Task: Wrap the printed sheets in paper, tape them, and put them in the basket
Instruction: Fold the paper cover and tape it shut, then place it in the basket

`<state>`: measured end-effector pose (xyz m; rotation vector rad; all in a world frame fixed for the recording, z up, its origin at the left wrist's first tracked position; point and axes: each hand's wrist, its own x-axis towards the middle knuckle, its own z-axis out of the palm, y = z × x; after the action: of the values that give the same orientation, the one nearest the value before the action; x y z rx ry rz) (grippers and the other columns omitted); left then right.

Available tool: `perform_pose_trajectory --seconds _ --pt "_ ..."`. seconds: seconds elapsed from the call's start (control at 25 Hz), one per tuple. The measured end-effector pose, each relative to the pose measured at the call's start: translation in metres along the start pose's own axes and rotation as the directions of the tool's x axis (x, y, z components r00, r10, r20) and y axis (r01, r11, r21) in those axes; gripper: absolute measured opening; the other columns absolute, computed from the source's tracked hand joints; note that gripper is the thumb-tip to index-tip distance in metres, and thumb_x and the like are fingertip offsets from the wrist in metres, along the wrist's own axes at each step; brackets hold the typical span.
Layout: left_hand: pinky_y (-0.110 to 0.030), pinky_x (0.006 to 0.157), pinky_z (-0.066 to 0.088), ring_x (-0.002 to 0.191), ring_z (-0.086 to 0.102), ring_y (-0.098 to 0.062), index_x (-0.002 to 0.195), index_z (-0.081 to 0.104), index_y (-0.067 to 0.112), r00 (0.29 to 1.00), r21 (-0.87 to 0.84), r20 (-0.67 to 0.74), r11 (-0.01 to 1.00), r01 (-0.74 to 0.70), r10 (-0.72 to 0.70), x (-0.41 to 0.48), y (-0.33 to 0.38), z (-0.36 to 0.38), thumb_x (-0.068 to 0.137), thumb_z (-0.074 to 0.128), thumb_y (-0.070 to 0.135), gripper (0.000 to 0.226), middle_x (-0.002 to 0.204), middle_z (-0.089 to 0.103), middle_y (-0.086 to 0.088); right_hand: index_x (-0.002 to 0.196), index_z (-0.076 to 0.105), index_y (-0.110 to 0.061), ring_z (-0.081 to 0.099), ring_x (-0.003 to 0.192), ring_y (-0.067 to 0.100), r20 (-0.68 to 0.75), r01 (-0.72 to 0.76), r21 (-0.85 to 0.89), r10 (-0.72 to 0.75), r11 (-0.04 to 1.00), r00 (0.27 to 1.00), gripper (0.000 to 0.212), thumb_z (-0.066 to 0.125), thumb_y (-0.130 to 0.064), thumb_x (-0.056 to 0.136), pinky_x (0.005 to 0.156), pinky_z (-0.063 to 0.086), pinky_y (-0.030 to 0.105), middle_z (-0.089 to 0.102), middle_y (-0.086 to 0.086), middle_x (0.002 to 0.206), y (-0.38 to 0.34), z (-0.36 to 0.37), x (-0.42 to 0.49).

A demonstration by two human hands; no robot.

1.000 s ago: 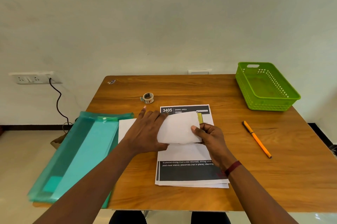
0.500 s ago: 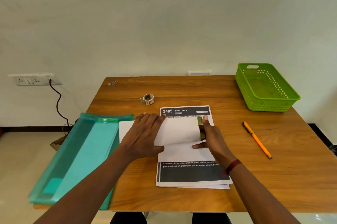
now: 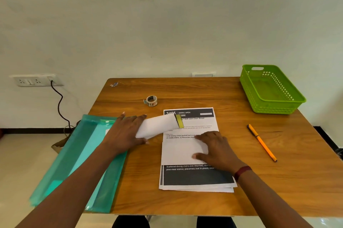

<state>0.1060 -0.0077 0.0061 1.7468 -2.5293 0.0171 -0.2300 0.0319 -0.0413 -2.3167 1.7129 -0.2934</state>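
Observation:
The stack of printed sheets (image 3: pixel 194 178) lies at the table's middle front, its dark header and footer showing. A blank white sheet (image 3: pixel 178 151) lies across it, and my right hand (image 3: pixel 216 149) rests flat on that sheet with fingers spread. My left hand (image 3: pixel 126 131) grips a folded white paper (image 3: pixel 157 125) with a yellow strip (image 3: pixel 179 121) at its right end; it points from the hand toward the stack's top. The tape roll (image 3: pixel 151 100) sits beyond the papers. The green basket (image 3: pixel 278 105) stands empty at the far right corner.
A teal plastic folder (image 3: pixel 83 159) lies along the left table edge, partly overhanging and under my left forearm. An orange pen (image 3: pixel 261 142) lies right of the stack. A small wrapper (image 3: pixel 114 84) sits at the far left corner. The wooden table (image 3: pixel 297 181) ends just before me.
My left hand has drawn the folded white paper leftward off the stack's middle. My right hand let go of its yellow-strip end and dropped flat onto the blank sheet.

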Motion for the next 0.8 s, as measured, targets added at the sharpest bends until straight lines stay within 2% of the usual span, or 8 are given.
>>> perform_pose_trajectory --seconds 0.08,0.12,0.24,0.4,0.52,0.64,0.72,0.8 --pt "-0.051 0.119 0.013 0.133 0.044 -0.024 0.15 0.025 0.024 1.0 -0.02 0.012 1.0 0.009 -0.008 -0.003 -0.002 0.003 0.072 0.066 0.07 0.099 0.147 0.046 -0.004 0.141 0.045 -0.031 0.039 0.125 0.019 0.042 0.015 -0.123 -0.01 0.992 0.999 0.072 0.06 -0.066 0.079 0.098 0.033 0.038 0.05 -0.004 0.132 -0.002 0.005 0.002" --pt "-0.052 0.119 0.012 0.134 0.042 -0.024 0.15 0.024 0.024 1.0 -0.043 0.014 0.999 0.011 -0.011 -0.005 -0.003 0.004 0.071 0.068 0.069 0.1 0.148 0.044 -0.004 0.142 0.044 -0.031 0.039 0.123 0.019 0.054 0.002 -0.124 0.004 0.992 0.999 0.073 0.061 -0.065 0.079 0.097 0.033 0.037 0.049 -0.003 0.129 -0.003 0.004 0.004" --pt "-0.054 0.12 0.01 0.136 0.039 -0.025 0.151 0.022 0.024 0.999 -0.112 0.021 0.993 0.029 -0.027 -0.011 -0.008 0.005 0.067 0.073 0.067 0.107 0.149 0.042 -0.005 0.135 0.051 -0.032 0.045 0.116 0.02 0.08 -0.06 0.042 0.057 0.997 0.995 0.063 0.07 -0.054 0.079 0.094 0.037 0.034 0.05 -0.002 0.121 -0.003 0.002 0.009" --pt "-0.056 0.118 0.015 0.132 0.038 -0.026 0.149 0.024 0.022 0.999 -0.161 -0.009 0.986 0.049 -0.051 -0.019 -0.016 0.005 0.06 0.078 0.067 0.113 0.144 0.042 -0.006 0.112 0.068 -0.02 0.055 0.094 0.015 -0.17 -0.138 0.324 0.201 0.936 0.965 0.027 0.071 -0.024 0.086 0.076 0.039 0.026 0.055 -0.003 0.101 0.003 -0.011 0.004" --pt "-0.058 0.117 0.018 0.131 0.037 -0.026 0.149 0.023 0.022 0.998 -0.19 -0.01 0.98 0.061 -0.064 -0.021 -0.02 0.005 0.059 0.078 0.067 0.114 0.144 0.041 -0.006 0.109 0.071 -0.015 0.061 0.089 0.015 -0.354 -0.151 0.424 0.316 0.893 0.88 0.019 0.064 -0.015 0.092 0.075 0.045 0.027 0.069 0.002 0.102 0.01 -0.03 -0.005" --pt "-0.057 0.117 0.018 0.13 0.037 -0.026 0.148 0.022 0.023 0.998 -0.203 -0.024 0.978 0.057 -0.064 -0.021 -0.018 0.006 0.058 0.078 0.068 0.115 0.143 0.041 -0.005 0.109 0.072 -0.015 0.06 0.079 0.001 -0.379 -0.134 0.544 0.385 0.828 0.842 0.019 0.06 -0.014 0.095 0.065 0.042 0.015 0.071 -0.004 0.097 0.01 -0.047 -0.009" --pt "-0.056 0.118 0.016 0.131 0.036 -0.025 0.149 0.021 0.024 0.997 -0.212 -0.04 0.976 0.053 -0.063 -0.021 -0.014 0.006 0.059 0.079 0.066 0.115 0.144 0.04 -0.004 0.107 0.072 -0.015 0.058 0.078 -0.004 -0.353 -0.12 0.558 0.366 0.821 0.861 0.018 0.06 -0.013 0.095 0.061 0.039 0.007 0.067 -0.009 0.092 0.008 -0.051 -0.008" --pt "-0.055 0.118 0.014 0.132 0.035 -0.025 0.149 0.021 0.024 0.997 -0.218 -0.06 0.975 0.042 -0.056 -0.022 -0.009 0.004 0.06 0.08 0.063 0.114 0.145 0.038 -0.004 0.106 0.072 -0.017 0.058 0.074 -0.002 -0.322 -0.111 0.53 0.321 0.84 0.891 0.016 0.061 -0.015 0.094 0.059 0.039 0.004 0.069 -0.009 0.089 0.007 -0.051 -0.006"
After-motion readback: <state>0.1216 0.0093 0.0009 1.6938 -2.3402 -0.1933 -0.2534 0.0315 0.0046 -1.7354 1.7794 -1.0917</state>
